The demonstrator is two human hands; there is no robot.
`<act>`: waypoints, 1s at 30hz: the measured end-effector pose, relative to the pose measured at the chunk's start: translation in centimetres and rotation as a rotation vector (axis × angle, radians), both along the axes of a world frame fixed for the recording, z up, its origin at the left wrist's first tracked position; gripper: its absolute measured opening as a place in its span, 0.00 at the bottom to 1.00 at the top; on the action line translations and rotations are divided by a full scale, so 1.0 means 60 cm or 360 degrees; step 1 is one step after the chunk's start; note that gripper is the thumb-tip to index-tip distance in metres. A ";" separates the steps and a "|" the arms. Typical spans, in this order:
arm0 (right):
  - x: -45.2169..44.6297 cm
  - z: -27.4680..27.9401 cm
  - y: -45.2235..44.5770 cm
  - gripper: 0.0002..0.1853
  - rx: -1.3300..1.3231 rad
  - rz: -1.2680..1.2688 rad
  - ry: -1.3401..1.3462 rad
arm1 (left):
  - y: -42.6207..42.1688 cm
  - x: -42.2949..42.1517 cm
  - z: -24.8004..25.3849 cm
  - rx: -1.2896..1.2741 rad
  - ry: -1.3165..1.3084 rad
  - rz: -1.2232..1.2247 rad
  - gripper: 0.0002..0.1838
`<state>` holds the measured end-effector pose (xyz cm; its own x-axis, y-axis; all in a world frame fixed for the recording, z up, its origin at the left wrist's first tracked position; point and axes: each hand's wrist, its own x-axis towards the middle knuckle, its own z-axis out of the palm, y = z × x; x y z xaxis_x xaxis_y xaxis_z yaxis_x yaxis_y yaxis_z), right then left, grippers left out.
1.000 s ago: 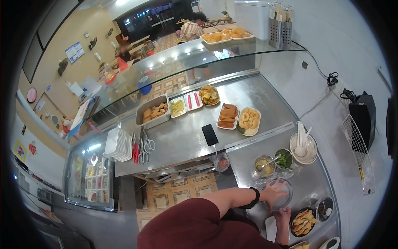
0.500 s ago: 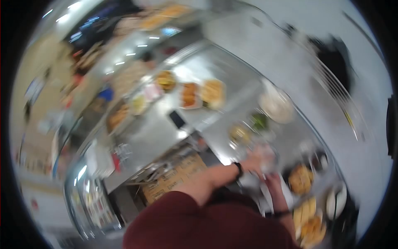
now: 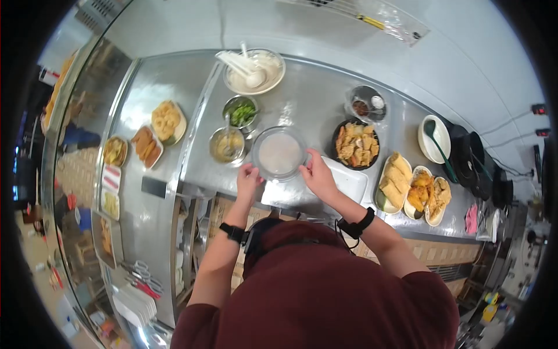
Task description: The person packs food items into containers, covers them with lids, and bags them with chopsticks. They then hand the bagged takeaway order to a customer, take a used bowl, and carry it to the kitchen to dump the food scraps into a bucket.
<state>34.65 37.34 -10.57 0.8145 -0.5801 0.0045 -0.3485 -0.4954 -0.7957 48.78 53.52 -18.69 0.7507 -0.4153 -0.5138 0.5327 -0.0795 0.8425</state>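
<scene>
A round, see-through bowl point(image 3: 279, 153) with a pale, cloudy middle is on or just above the steel counter in front of me; whether a lid covers it I cannot make out. At its lower left rim, my left hand point(image 3: 249, 181) is closed with thumb and fingers pinched. On the lower right rim my right hand point(image 3: 318, 175) grips with bent fingers. Just beyond are a metal cup of yellowish paste point(image 3: 227, 145) with a spoon and a metal cup of chopped greens point(image 3: 240, 111). Right of my right hand lies a white tray point(image 3: 349, 180).
A large bowl with white ladles point(image 3: 254, 71) stands at the back. To the right are a black bowl of fried pieces point(image 3: 356, 144), a plate of rolls point(image 3: 394, 182) and a white bowl point(image 3: 434, 139). Scissors point(image 3: 142, 273) and a phone-like black slab point(image 3: 154, 187) lie left.
My view has swung to the right and steadied. Both hands, blurred together at the bowl before, are now apart on either side of its rim.
</scene>
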 end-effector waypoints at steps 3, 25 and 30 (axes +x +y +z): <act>0.038 0.044 0.026 0.22 -0.0195 0.0378 0.0177 | -0.002 0.008 0.002 -0.0017 0.0024 -0.0032 0.12; -0.007 -0.119 -0.026 0.14 0.1603 0.0030 0.0320 | -0.014 0.021 -0.024 0.0480 -0.0889 -0.0223 0.13; -0.010 -0.125 -0.009 0.11 0.1993 -0.0092 0.0197 | -0.011 0.030 -0.038 0.0516 -0.1019 -0.0356 0.17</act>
